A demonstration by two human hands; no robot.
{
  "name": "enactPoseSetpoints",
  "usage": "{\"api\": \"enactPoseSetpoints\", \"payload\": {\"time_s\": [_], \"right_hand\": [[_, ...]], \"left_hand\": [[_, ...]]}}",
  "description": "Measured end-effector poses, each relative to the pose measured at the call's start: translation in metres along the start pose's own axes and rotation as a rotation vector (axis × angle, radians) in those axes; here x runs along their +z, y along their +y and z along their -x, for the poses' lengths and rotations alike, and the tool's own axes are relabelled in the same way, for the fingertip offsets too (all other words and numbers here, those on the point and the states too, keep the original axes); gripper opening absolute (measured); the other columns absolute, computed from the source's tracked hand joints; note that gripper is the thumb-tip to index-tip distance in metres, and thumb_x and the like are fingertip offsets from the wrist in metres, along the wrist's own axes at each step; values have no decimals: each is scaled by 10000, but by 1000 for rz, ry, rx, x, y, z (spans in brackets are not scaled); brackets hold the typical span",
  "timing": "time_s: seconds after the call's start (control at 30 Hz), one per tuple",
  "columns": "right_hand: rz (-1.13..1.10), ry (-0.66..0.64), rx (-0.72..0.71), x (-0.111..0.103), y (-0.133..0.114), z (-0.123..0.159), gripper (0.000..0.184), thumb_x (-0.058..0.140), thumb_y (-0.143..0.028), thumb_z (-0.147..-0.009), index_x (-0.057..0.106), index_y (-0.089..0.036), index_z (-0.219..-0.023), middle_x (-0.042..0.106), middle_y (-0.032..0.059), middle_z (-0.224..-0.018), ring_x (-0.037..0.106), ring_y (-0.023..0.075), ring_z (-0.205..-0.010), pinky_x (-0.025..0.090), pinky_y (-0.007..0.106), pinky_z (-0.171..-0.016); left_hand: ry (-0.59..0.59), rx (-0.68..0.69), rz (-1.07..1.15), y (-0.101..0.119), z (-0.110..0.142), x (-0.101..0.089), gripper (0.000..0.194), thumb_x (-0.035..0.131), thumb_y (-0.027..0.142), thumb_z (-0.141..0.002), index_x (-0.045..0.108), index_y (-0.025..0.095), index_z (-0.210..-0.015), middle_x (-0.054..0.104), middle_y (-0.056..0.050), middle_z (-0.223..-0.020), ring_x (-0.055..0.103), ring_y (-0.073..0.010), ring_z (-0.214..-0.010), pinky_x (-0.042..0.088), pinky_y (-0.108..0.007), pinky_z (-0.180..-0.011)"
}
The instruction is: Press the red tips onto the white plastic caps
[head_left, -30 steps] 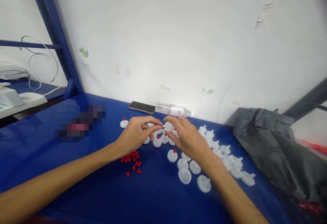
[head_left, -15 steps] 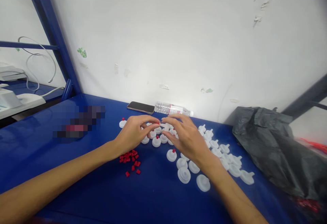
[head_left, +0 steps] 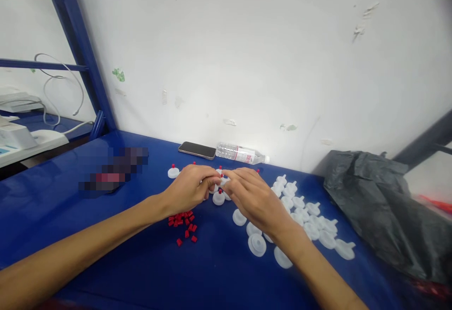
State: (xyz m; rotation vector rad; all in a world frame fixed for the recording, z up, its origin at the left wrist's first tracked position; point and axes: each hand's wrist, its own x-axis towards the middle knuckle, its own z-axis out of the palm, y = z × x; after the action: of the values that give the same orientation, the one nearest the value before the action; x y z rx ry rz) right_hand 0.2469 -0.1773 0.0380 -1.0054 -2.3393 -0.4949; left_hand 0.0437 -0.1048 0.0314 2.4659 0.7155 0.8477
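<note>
Bottle label: we see red characters on the clear bottle [head_left: 243, 153] lying along the far edge, too small for us to read.
Phone: beside the bottle we find a dark-screened phone [head_left: 197, 150], lying flat.
Loose red caps: we have a small heap of red caps [head_left: 180, 219] just on the near side of the left wrist, a few scattered nearer.
Red-tipped lids: round, white red-tipped lids [head_left: 218, 199] stand in the middle, partly behind our fingers.
Plain lids: translucent plain lids [head_left: 327, 239] with bare spouts spread to the right.
Left hand: our left hand [head_left: 213, 181] is pinched narrow; we cannot tell what it grips.
Right hand: our right hand [head_left: 226, 180] curls in against it, its contents hidden from us.
Worktop: we work on a glossy blue worktop [head_left: 197, 277].
Room: we face a scuffed white wall [head_left: 247, 55], a blue frame [head_left: 84, 60] left, a black bag [head_left: 374, 206] right.
</note>
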Motion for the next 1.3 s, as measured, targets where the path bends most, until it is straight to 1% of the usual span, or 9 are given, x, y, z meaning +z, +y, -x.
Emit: {"api": "enactPoseSetpoints", "payload": {"time_s": [0.13, 0.3, 0.47, 0.57, 0.7, 0.9, 1.03, 1.17, 1.3], "right_hand": [[41, -68, -43, -1, 0, -2, 307, 410, -65, -978, 627, -279, -1016, 721, 53, -1232, 666, 213, -1156, 522, 418, -1068], [24, -53, 112, -7, 21, 0, 293, 478, -119, -973, 572, -223, -1230, 721, 83, -1181, 676, 235, -1110, 563, 398, -955], [140, -38, 510, -13, 66, 19, 214, 497, -235, -978, 629, -236, -1146, 721, 77, -1144, 698, 243, -930, 549, 391, -830], [162, -111, 660, -13, 88, 31, 145, 537, -304, -966, 649, -234, -1025, 728, 62, -1082, 685, 226, -898, 518, 366, -832], [191, -224, 688, -10, 100, 39, 137, 601, -343, -927, 672, -227, -927, 737, 73, -1043, 656, 257, -1030, 476, 376, -894], [185, -373, 722, -11, 100, 38, 146, 630, -364, -898, 695, -240, -858, 779, 7, -808, 700, 211, -793, 450, 334, -762], [179, -421, 728, -15, 96, 36, 238, 579, -440, -935, 715, -260, -857, 794, -16, -807, 720, 184, -790, 442, 298, -753], [287, -384, 808, -24, 100, 38, 378, 386, -424, -1018, 708, -226, -1030, 806, 58, -922, 731, 229, -876, 425, 339, -767], [376, -402, 920, -24, 108, 47, 361, 410, -378, -997, 714, -190, -1039, 796, 116, -957, 727, 265, -915, 421, 370, -784]], "left_hand": [[-33, -17, -15, 1, -2, 0, 386, 428, 287, -1014, 585, 184, -677, 623, 5, -639, 537, -131, -595, 395, -259, -619], [-78, -116, 44, 11, -2, -4, 453, 395, 391, -1030, 674, 174, -748, 473, 42, -548, 396, -117, -529, 304, -264, -529], [-518, -141, 57, 19, 4, -22, 239, 617, 327, -893, 738, 174, -755, 472, 53, -524, 369, -96, -469, 267, -256, -449], [-682, -154, 34, 19, 7, -30, 95, 693, 233, -808, 777, 190, -813, 507, 58, -512, 427, -99, -453, 281, -236, -420], [-712, -176, 31, 17, 7, -33, 106, 727, 144, -749, 783, 187, -828, 571, 55, -522, 460, -99, -452, 291, -202, -412], [-799, -241, 36, 15, 4, -31, 54, 748, 162, -764, 786, 182, -797, 545, 69, -488, 466, -81, -428, 303, -172, -408], [-769, -210, 24, 13, 4, -29, 72, 713, 164, -798, 782, 180, -789, 539, 64, -508, 444, -79, -437, 301, -179, -421], [-706, -185, 4, 9, 5, -32, 70, 722, 181, -792, 781, 193, -829, 520, 67, -546, 447, -77, -447, 283, -174, -414], [-684, -171, -28, 4, 7, -36, 146, 691, 149, -779, 785, 199, -880, 557, 61, -573, 494, -88, -474, 297, -176, -425]]}}
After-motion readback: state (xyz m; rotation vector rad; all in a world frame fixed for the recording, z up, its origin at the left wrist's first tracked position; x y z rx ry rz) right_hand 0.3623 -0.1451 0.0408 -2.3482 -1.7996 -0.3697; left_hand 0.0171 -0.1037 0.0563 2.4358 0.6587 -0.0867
